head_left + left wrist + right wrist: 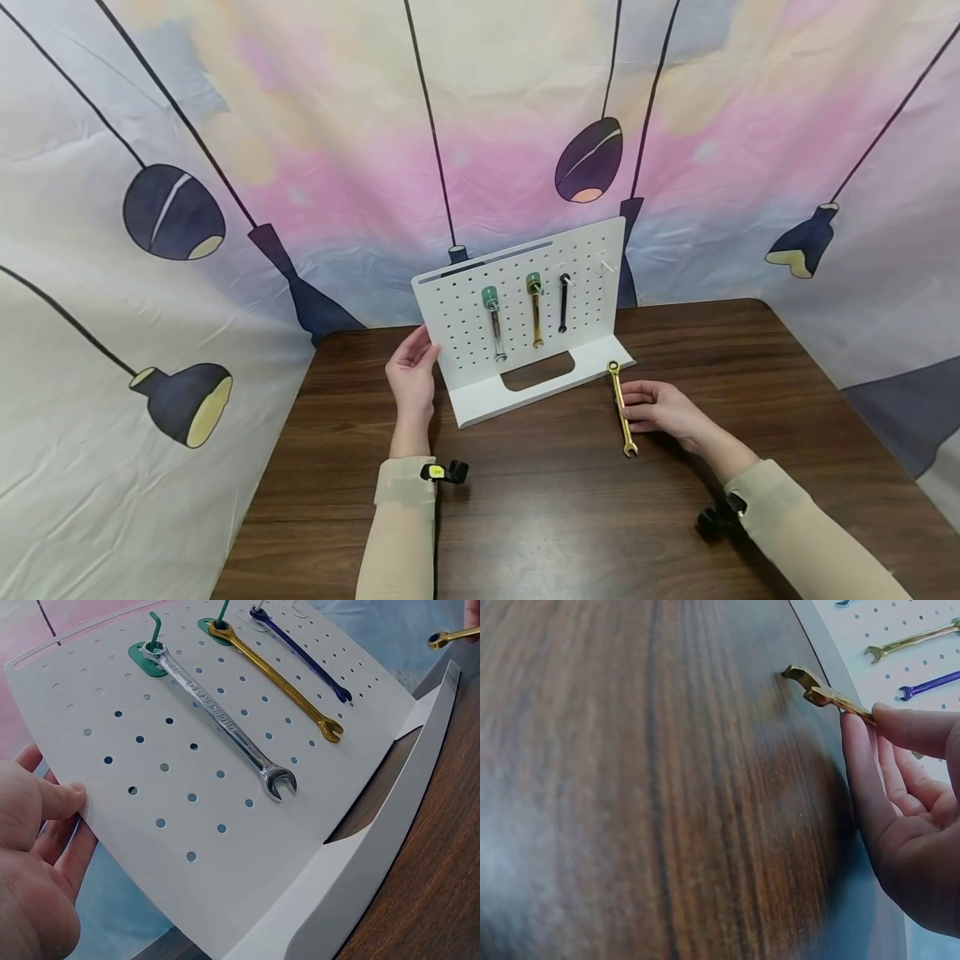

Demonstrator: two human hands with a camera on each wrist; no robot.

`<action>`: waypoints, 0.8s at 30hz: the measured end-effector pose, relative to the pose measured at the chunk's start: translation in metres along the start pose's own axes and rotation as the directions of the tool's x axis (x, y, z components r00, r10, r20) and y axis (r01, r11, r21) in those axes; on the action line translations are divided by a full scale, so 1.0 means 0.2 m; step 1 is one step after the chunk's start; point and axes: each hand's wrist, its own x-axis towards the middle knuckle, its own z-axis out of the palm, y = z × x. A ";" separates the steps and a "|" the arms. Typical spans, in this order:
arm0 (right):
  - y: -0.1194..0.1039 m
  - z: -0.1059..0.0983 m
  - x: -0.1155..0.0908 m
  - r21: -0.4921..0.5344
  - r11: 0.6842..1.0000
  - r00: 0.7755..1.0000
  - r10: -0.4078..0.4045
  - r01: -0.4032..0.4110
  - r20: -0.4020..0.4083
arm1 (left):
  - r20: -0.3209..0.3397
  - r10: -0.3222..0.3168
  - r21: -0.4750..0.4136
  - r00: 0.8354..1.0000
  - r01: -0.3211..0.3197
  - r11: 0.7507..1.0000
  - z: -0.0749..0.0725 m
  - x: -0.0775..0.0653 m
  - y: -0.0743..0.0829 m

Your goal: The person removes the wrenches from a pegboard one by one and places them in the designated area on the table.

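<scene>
A white pegboard stand [465,333] stands on the table. My left hand [412,371] pinches its left edge, thumb in front and fingers behind, as the left wrist view shows. In my right hand [663,411] a gold combination wrench [622,408] is pinched between thumb and fingers, ring end up, near the stand's right front corner. Three wrenches hang on the board: a silver one [217,712] and a gold one [277,679] on green hooks, and a shorter dark purple one [304,656] on a clear hook. A bare clear hook [606,265] sits at the board's upper right.
The brown wooden table [525,517] reaches back to a cloth backdrop [510,158] painted with hanging lamps, close behind the board. The stand's base [480,404] has a cut-out and juts toward me. Each sleeve carries a small black wrist camera [453,472].
</scene>
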 end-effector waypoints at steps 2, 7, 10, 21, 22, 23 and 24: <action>0.00 0.00 0.00 -0.001 1.000 1.000 -0.006 0.006 -0.003 | 0.000 0.001 0.000 1.000 -0.001 1.000 0.00 0.00 0.00; 0.00 0.01 0.00 0.000 1.000 1.000 -0.022 0.022 -0.006 | 0.004 0.005 0.007 1.000 -0.005 1.000 0.00 0.00 -0.01; 0.00 0.01 0.00 0.008 1.000 1.000 -0.022 0.022 0.002 | 0.004 0.003 0.011 1.000 -0.003 1.000 -0.01 0.00 -0.01; 0.02 0.01 0.01 -0.020 1.000 1.000 -0.018 0.018 -0.015 | 0.008 0.014 0.017 1.000 -0.014 1.000 0.00 0.00 -0.01; 0.02 0.02 0.01 -0.028 0.999 1.000 -0.019 0.019 -0.016 | 0.009 0.013 0.017 1.000 -0.014 1.000 0.00 0.00 -0.01; 0.02 0.02 0.01 -0.035 0.999 1.000 -0.018 0.018 -0.021 | 0.010 0.013 0.018 1.000 -0.013 1.000 0.00 0.00 -0.01; 0.02 0.02 0.00 -0.043 0.999 1.000 -0.019 0.018 -0.023 | 0.011 0.014 0.019 1.000 -0.015 1.000 -0.01 0.00 -0.01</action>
